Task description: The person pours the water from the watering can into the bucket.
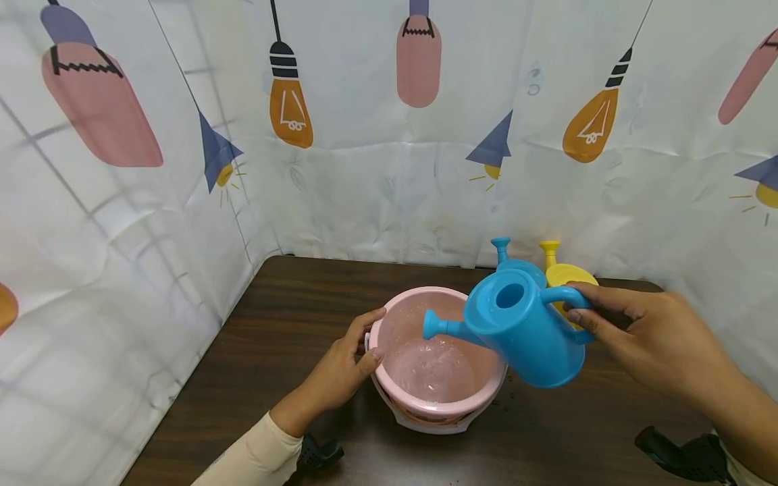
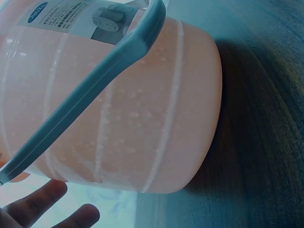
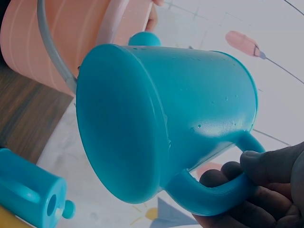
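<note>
My right hand grips the handle of a blue watering can, its fingers curled through the loop in the right wrist view. The can leans left, with its spout over a pink bucket. Rippled water shows inside the bucket. My left hand holds the bucket's left rim, thumb on the near side and fingers along the outer edge. Seen from the left wrist, the bucket has a label and a grey carrying handle. Droplets cling to the blue can's side.
A second blue watering can and a yellow one stand behind the held can, near the table's back edge. The dark wooden table meets a printed white curtain at the back and left. Small drops lie right of the bucket.
</note>
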`<state>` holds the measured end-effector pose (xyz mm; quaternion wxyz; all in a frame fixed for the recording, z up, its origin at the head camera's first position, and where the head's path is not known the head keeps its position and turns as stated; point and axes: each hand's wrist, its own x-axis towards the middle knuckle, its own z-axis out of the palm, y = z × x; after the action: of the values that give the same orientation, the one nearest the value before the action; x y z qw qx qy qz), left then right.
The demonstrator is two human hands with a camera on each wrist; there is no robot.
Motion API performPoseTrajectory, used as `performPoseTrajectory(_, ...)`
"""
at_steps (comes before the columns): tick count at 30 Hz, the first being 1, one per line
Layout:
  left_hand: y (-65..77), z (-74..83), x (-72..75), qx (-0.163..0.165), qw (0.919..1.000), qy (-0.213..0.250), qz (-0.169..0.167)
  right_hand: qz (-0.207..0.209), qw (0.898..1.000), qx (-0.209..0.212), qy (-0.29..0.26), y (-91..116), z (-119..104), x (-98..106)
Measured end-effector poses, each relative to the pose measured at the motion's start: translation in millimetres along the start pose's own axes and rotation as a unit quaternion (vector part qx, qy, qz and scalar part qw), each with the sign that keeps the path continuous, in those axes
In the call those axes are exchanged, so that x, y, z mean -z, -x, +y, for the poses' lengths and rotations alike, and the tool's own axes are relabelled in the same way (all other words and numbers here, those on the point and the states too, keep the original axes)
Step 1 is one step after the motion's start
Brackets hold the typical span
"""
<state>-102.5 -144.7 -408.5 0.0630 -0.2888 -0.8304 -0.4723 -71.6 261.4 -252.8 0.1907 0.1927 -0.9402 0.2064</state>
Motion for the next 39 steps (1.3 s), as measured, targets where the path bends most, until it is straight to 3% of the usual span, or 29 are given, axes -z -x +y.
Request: performPoseTrajectory(39, -0.2, 0.4, -0.4, 0.007, 1.0000, -0.001, -0.002, 0.006, 1.000, 0.010, 0.001, -1.4, 0.7, 0.3)
